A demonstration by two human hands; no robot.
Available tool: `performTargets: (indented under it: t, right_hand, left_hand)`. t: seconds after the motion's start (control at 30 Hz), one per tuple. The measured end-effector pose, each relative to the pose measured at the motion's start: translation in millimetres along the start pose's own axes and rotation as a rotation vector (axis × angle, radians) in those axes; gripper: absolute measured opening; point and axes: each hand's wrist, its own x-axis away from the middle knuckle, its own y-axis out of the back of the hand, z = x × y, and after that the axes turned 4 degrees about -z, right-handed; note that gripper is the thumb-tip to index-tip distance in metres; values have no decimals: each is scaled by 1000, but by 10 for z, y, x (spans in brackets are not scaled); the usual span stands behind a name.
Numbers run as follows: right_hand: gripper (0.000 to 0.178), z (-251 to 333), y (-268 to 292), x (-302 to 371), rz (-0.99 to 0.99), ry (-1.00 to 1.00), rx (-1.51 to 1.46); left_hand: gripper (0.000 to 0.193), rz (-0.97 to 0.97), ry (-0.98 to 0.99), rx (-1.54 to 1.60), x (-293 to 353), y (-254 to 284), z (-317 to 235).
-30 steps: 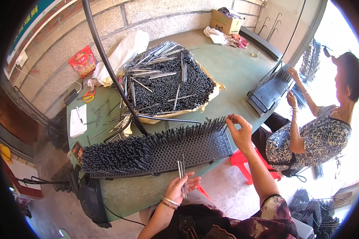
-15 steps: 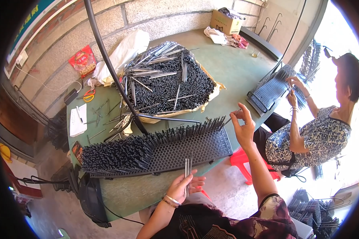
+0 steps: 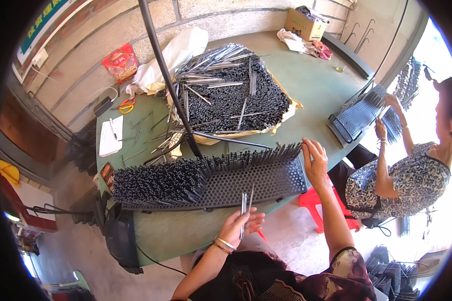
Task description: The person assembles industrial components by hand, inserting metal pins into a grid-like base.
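Observation:
Several thin metal rods [image 3: 244,203] stick up from my left hand [image 3: 236,224], which grips them in front of the perforated black rack [image 3: 256,185]. Dark rods [image 3: 158,183] stand densely in the rack's left part, and a row of them runs along its far edge to the right end. At that end, my right hand [image 3: 315,161] pinches the top of a thin rod among the standing ones; the fingers partly hide it. Behind the rack, a large pile of similar rods [image 3: 226,103] fills a paper-lined bundle.
A black bent pole [image 3: 160,60] rises between rack and pile. Scissors [image 3: 127,106], a paper with a pen [image 3: 110,136] and loose rods lie at the left. A co-worker [image 3: 397,175] handles another rack [image 3: 354,118] at the right. A red stool [image 3: 316,208] stands below.
The whole view has shifted, with the table now further right and slightly higher. My right hand has brought its rod to the rack's right end. My left hand still holds its rods.

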Motion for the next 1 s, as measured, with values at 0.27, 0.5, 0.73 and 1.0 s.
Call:
performTargets:
  t: [0.27,0.5,0.73,1.0]
  right_hand:
    - [22,606,218,254,110,107,-289]
    - [31,1190,92,643,527,-527,-709]
    - [43,1242,214,701,567,480,-526]
    - [33,1058,291,745,314,569,-462]
  left_hand:
    - [34,32,49,110,0,119,-47]
    - [32,67,-34,-72,101,-6,-121]
    - [30,19,-34,106,150,145,-109]
    - [34,44,51,61,103,-71,-110]
